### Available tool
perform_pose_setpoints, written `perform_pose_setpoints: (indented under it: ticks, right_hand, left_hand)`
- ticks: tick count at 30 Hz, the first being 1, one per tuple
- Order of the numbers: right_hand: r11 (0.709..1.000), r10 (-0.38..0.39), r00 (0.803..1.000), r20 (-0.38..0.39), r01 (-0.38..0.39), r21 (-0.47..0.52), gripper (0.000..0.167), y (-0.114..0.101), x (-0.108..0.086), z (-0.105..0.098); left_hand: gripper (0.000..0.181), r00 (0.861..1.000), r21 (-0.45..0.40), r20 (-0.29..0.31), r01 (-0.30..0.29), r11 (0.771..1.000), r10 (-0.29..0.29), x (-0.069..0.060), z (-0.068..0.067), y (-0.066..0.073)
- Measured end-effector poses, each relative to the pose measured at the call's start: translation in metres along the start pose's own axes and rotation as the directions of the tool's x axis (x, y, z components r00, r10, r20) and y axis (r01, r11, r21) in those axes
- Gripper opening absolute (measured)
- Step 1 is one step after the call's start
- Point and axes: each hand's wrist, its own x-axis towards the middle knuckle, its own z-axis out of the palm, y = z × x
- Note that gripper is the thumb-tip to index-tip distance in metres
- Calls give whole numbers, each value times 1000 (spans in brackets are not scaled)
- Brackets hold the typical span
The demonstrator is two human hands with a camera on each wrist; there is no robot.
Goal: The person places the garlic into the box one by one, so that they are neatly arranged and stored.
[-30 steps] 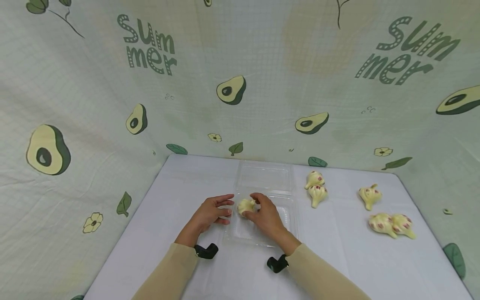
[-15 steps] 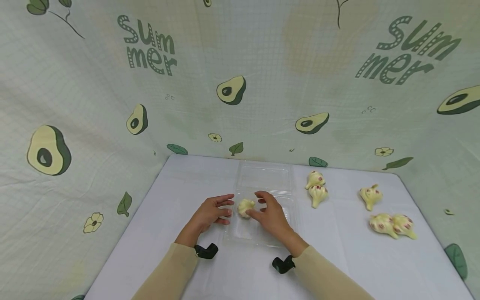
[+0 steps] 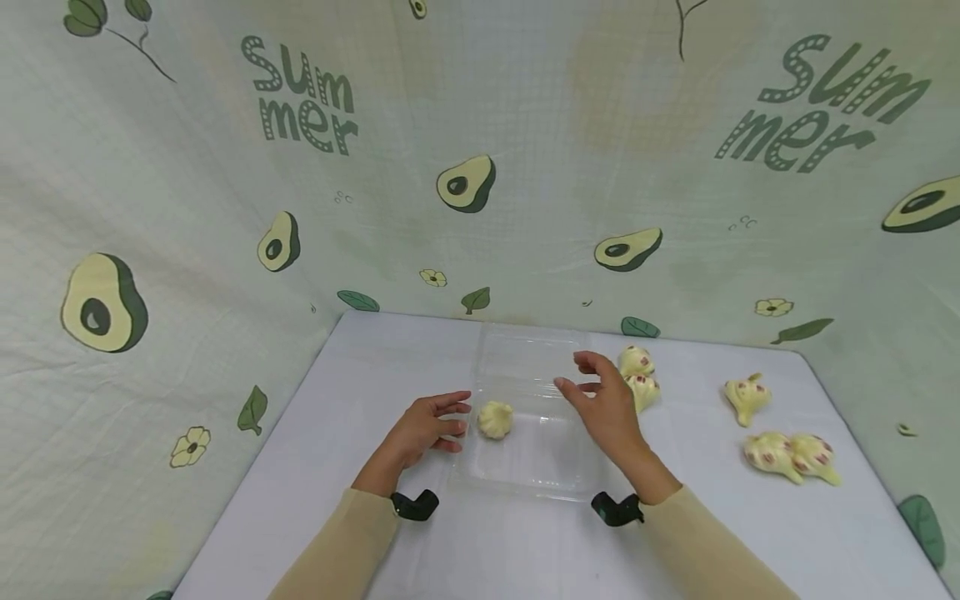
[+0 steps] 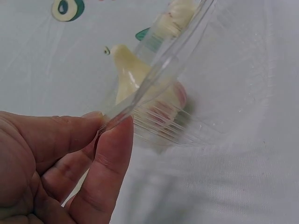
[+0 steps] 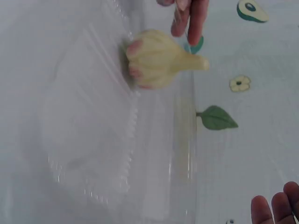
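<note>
A clear plastic clamshell box (image 3: 536,457) lies on the white table with its lid (image 3: 517,354) laid back. One garlic bulb (image 3: 495,420) sits inside at the left, its stem up in the right wrist view. My left hand (image 3: 425,429) pinches the box's left rim between thumb and fingers, clearest in the left wrist view. Above the box's right side, my right hand (image 3: 609,412) holds nothing, thumb and fingers apart. Behind it, two garlic bulbs (image 3: 636,361) touch each other and are partly hidden by the hand.
Farther right lie a single garlic bulb (image 3: 747,397) and a touching pair, one of them a garlic bulb (image 3: 768,452) with pink marks. A cloth (image 3: 540,183) printed with avocados stands behind and beside the table (image 3: 712,517).
My right hand lets go of the garlic bulb in the box and moves right, toward the two bulbs beside it. The bulb stays put. My left hand stays on the rim.
</note>
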Motion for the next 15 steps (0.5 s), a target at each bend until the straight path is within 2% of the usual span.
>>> perform_pose_setpoints:
  ticks: [4,9,13,15]
  right_hand:
    - [998,12,995,-102,-18,-55,51,18,6,-21]
    - [991,46,976,-215,-71,-112,50,52,8,-38]
    - [981,66,959,-275,-113,-159,53,79,6,-47]
    - [974,81,956,-282,-136,-179,55,90,5,-51]
  left_hand:
    - [59,1000,6,1,6,1000,-6,-1,0,1]
    - [59,1000,16,2,7,1000,-7,-1,0,2]
    - [59,1000,13,-4,9,1000,-9,0,0,1]
    - [59,1000,5,-8,12,1000,-12,0,0,0]
